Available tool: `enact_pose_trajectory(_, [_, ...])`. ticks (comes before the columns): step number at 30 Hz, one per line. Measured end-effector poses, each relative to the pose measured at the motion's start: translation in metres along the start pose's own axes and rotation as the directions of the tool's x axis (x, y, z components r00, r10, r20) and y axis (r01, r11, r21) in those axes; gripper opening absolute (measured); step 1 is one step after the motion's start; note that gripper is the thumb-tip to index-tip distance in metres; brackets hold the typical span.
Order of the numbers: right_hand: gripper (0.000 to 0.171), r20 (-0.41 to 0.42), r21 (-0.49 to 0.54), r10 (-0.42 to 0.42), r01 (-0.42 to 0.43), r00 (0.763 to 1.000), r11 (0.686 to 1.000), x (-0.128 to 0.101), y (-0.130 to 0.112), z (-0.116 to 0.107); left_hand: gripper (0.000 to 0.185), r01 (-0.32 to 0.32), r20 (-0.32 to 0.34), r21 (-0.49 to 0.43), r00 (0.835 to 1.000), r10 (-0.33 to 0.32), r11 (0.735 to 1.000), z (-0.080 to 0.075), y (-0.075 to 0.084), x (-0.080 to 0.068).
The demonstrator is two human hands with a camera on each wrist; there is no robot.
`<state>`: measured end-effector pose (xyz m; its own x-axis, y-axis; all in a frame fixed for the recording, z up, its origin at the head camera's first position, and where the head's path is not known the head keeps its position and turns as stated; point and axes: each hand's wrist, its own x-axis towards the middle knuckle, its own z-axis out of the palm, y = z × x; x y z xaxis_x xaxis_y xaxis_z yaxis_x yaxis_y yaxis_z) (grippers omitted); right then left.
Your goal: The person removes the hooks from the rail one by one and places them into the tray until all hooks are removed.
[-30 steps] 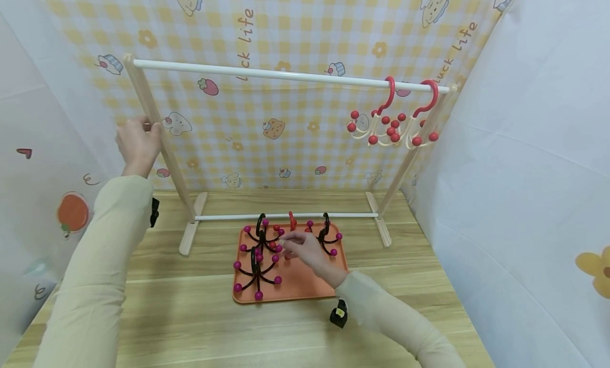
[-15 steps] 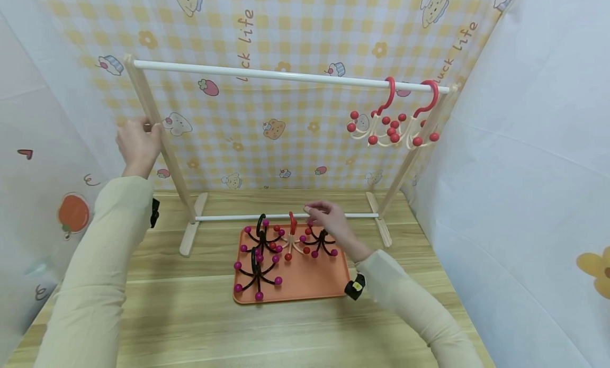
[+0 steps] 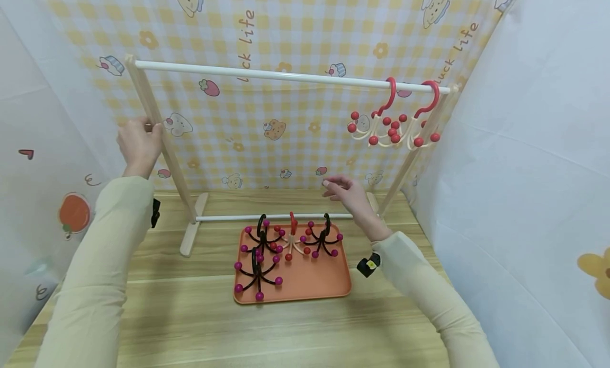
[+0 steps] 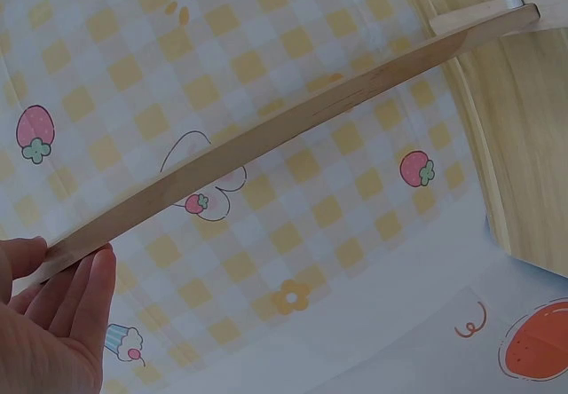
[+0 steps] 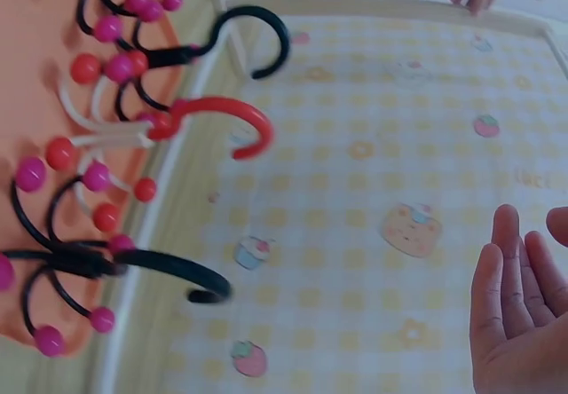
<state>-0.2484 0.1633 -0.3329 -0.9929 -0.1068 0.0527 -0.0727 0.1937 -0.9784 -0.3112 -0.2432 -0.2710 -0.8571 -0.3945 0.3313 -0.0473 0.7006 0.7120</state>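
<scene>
My left hand (image 3: pixel 140 145) grips the rack's left wooden post (image 3: pixel 173 169); the left wrist view shows thumb and fingers on either side of that post (image 4: pixel 266 139). My right hand (image 3: pixel 353 199) is in the air behind the tray, below the top bar. Nothing lies in its extended fingers in the right wrist view. On the orange tray (image 3: pixel 312 280) sit several small octopus-like hangers: a black front one (image 3: pixel 258 272) with magenta balls, a black one (image 3: pixel 263 236) behind it, another black one (image 3: pixel 324 236) at right, and a red-hooked cream one (image 3: pixel 293 227) between.
Two red-hooked hangers hang near the right end of the rack's white top bar (image 3: pixel 286 75): one left (image 3: pixel 392 95), one right (image 3: pixel 434 99). A lower white rod (image 3: pixel 224 217) runs just behind the tray. Patterned cloth backs the wooden table (image 3: pixel 190 315).
My right hand has moved up and right from over the tray, uncovering the hangers there. My left hand has stayed on the post.
</scene>
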Motion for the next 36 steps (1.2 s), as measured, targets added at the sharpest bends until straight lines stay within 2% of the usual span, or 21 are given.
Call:
enact_pose_trajectory(10, [0.034,-0.09,0.014,-0.043,0.044,0.995,0.999,0.008,-0.026,-0.019,0.039,0.002,0.002,0.001,1.0,-0.002,1.0,0.0,0.0,0.0])
enact_pose_trajectory(16, [0.033,-0.14,0.02,-0.124,0.128,0.982,0.992,0.012,-0.043,-0.033,0.038,-0.003,-0.006,0.007,1.0,0.003,1.0,0.0,0.0,-0.001])
enact_pose_trajectory(23, [0.026,-0.206,0.094,-0.197,0.22,0.958,0.971,0.014,-0.065,-0.048,0.039,0.004,0.003,0.008,1.0,-0.004,1.0,0.0,0.0,0.0])
enact_pose_trajectory(29, [0.02,-0.303,0.132,-0.245,0.295,0.921,0.946,0.014,-0.082,-0.06,0.04,0.008,0.005,0.004,1.0,-0.008,1.0,0.0,0.0,0.0])
enact_pose_trajectory(36, [0.019,-0.441,0.166,-0.275,0.378,0.854,0.911,0.02,-0.096,-0.072,0.038,0.013,0.006,0.0,1.0,-0.013,1.0,-0.001,0.0,-0.001])
